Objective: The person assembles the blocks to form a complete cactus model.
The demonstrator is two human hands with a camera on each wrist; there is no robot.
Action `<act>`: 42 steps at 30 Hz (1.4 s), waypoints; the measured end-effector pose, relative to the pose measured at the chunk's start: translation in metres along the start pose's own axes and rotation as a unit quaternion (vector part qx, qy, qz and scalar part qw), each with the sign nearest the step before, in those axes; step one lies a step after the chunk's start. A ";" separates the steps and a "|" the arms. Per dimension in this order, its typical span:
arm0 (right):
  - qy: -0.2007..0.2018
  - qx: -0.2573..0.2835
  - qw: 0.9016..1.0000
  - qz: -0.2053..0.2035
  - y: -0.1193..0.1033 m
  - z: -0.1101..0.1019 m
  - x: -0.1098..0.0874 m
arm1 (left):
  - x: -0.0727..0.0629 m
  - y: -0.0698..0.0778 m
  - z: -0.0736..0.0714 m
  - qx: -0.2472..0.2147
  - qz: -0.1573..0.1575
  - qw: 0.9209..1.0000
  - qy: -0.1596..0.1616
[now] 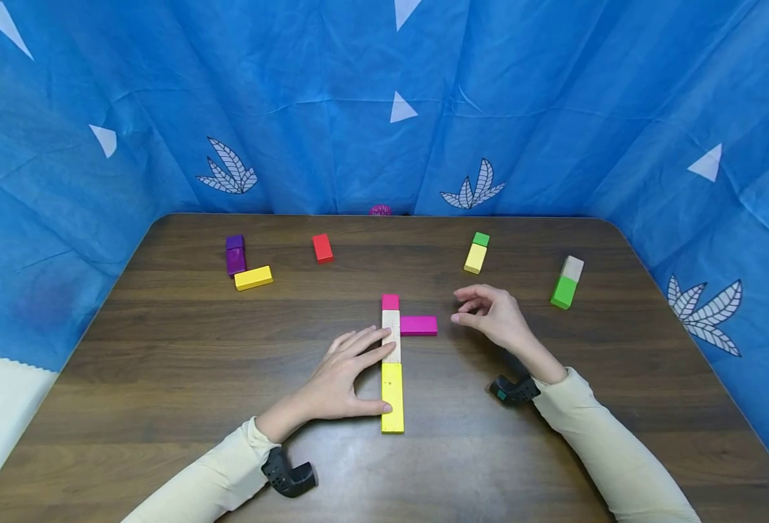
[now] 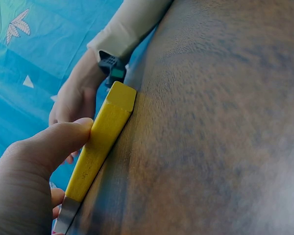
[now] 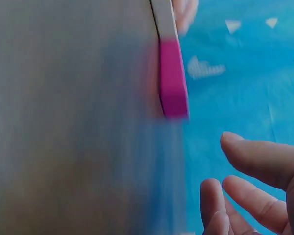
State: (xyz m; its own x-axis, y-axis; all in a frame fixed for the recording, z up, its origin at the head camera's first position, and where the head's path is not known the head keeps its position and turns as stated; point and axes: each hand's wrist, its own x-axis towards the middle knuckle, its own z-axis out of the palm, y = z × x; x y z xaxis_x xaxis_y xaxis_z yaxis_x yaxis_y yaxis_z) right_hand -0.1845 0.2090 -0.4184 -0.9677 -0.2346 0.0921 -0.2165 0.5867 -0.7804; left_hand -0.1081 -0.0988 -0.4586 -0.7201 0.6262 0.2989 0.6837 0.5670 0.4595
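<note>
left hand (image 1: 344, 376): straight fingers touching white block (image 1: 391, 320), long yellow block (image 1: 392, 385) | right hand (image 1: 494, 315): loosely curled, grasping nothing | risk: uneven left-hand pressure could knock side magenta block (image 1: 419, 325) askew

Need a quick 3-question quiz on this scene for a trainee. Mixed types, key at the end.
1. True or false: the right hand holds no block.

2. Multiple choice: which block does the thumb of the left hand touch?
A) green block
B) yellow block
C) purple block

3. Fill in the blank: in the row under the left hand, the ____ block lies between the pink end block and the yellow block.

Key:
1. True.
2. B.
3. White: the white block is in the middle.
</note>
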 end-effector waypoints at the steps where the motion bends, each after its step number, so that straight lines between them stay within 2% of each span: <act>1: 0.011 -0.007 1.000 0.004 0.003 -0.007 0.001 | 0.000 0.000 0.000 0.001 0.000 1.000 0.001; 6: 0.078 -0.027 0.996 0.027 0.017 -0.050 0.002 | 0.000 0.000 0.001 0.003 0.005 1.000 0.004; 11: 0.146 -0.017 0.987 0.057 0.035 -0.093 -0.011 | 0.000 0.000 0.000 0.006 0.007 1.000 0.004; 16: 0.169 -0.021 0.981 0.091 0.058 -0.122 -0.026 | 0.000 0.001 -0.001 0.002 0.005 1.000 0.004; 20: 0.159 -0.043 0.978 0.130 0.075 -0.132 -0.032 | 0.000 0.001 -0.002 -0.003 0.004 1.000 0.004; 25: 0.123 -0.049 0.978 0.164 0.090 -0.135 -0.034 | 0.000 0.002 -0.003 -0.005 0.004 1.000 0.002; 29: 0.101 -0.036 0.980 0.167 0.096 -0.134 -0.033 | 0.000 0.002 -0.003 -0.004 0.003 1.000 0.002; 37: 0.091 -0.027 0.982 0.162 0.100 -0.133 -0.033 | 0.001 0.002 -0.002 -0.008 -0.010 1.000 -0.008; 42: 0.082 -0.027 0.983 0.162 0.101 -0.132 -0.034 | 0.001 0.002 -0.001 -0.008 -0.008 1.000 -0.006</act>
State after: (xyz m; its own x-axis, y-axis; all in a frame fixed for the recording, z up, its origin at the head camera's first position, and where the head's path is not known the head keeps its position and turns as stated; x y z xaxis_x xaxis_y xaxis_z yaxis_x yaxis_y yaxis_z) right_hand -0.1904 0.3785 -0.4184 -0.9938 0.0966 -0.0546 0.1047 0.6520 -0.7510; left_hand -0.1079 -0.0978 -0.4561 -0.7292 0.6237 0.2814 0.6702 0.5681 0.4776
